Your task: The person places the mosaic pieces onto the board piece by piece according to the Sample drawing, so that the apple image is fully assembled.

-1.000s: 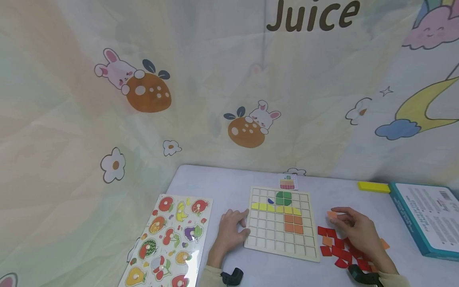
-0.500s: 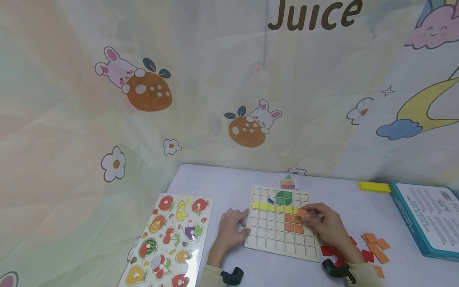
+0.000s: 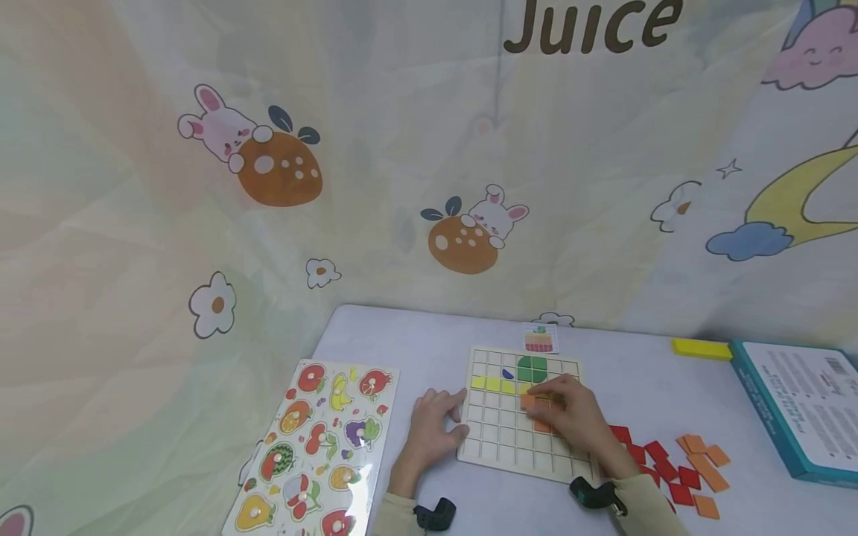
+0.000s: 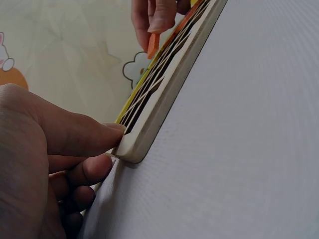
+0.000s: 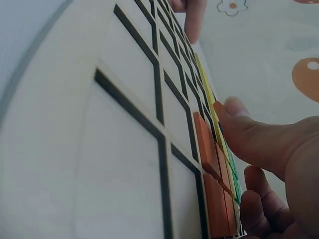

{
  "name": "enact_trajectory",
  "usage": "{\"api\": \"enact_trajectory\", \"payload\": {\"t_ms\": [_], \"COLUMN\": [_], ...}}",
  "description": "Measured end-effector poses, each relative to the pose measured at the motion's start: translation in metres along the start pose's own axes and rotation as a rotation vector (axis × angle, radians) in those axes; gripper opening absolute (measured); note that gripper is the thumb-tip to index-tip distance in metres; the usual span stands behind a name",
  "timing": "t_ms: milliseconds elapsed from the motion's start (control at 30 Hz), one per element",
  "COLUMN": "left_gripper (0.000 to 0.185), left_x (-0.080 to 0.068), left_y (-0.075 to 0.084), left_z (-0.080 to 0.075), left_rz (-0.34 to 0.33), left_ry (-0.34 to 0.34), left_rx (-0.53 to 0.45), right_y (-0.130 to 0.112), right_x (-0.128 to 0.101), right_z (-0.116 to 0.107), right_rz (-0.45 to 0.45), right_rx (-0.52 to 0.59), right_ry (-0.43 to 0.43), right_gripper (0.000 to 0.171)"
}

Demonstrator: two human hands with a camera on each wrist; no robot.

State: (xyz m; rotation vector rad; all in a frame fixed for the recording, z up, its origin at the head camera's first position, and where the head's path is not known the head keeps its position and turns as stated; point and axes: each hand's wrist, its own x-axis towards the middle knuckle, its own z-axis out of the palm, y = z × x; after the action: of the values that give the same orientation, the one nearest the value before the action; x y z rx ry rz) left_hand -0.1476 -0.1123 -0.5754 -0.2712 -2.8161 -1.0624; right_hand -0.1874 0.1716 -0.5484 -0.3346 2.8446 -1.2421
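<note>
In the head view, a pale wooden grid board (image 3: 496, 439) lies on the table with green, yellow and orange tiles and one blue piece in its cells. My left hand (image 3: 432, 428) holds the board's left edge, its thumb (image 4: 107, 137) at the rim in the left wrist view. Over the board, my right hand (image 3: 570, 409) pinches an orange square tile (image 3: 528, 402) between thumb and fingers, just left of the placed orange tiles (image 5: 214, 174). That same tile shows tilted above the grid in the left wrist view; the right hand partly covers the placed ones.
Loose red tiles (image 3: 665, 470) and orange tiles (image 3: 707, 473) lie right of the board. A small picture card (image 3: 540, 339) sits behind it. A fruit puzzle board (image 3: 328, 447) is at left; a teal-edged book (image 3: 798, 409) and yellow block (image 3: 701, 348) are at right.
My right hand has carried the orange tile from above the loose pile leftward over the board, past the placed orange tiles. The left hand stays at the board's edge.
</note>
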Motion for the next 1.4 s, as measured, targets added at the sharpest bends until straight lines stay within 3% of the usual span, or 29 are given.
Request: {"api": "enact_trajectory", "payload": {"t_ms": [467,767,967,1167,1400], "left_gripper": [0.061,0.062,0.061,0.061,0.061], "left_x": [0.0,0.0,0.0,-0.001,0.0], "left_y": [0.001,0.002,0.003,0.002,0.003], "left_z": [-0.001,-0.002,-0.002,0.0,-0.002], "left_rz": [-0.032,-0.03,-0.008,0.01,-0.01], "left_ry": [-0.028,-0.026,-0.007,0.008,-0.012], "left_rx": [-0.008,-0.017,-0.01,0.005,-0.006], "right_y": [-0.009,-0.009,-0.009,0.004,0.042], "right_x": [-0.001,0.001,-0.002,-0.009,-0.026], "right_z": [0.002,0.005,0.002,-0.023,-0.079], "right_rz": [0.073,0.022,0.018,0.075,0.153], "right_rx": [0.015,-0.008,-0.009,-0.088,-0.194], "right_ry": [-0.053,-0.002,0.012,0.009,-0.025], "right_gripper": [0.032,0.017,0.016,0.033,0.058]}}
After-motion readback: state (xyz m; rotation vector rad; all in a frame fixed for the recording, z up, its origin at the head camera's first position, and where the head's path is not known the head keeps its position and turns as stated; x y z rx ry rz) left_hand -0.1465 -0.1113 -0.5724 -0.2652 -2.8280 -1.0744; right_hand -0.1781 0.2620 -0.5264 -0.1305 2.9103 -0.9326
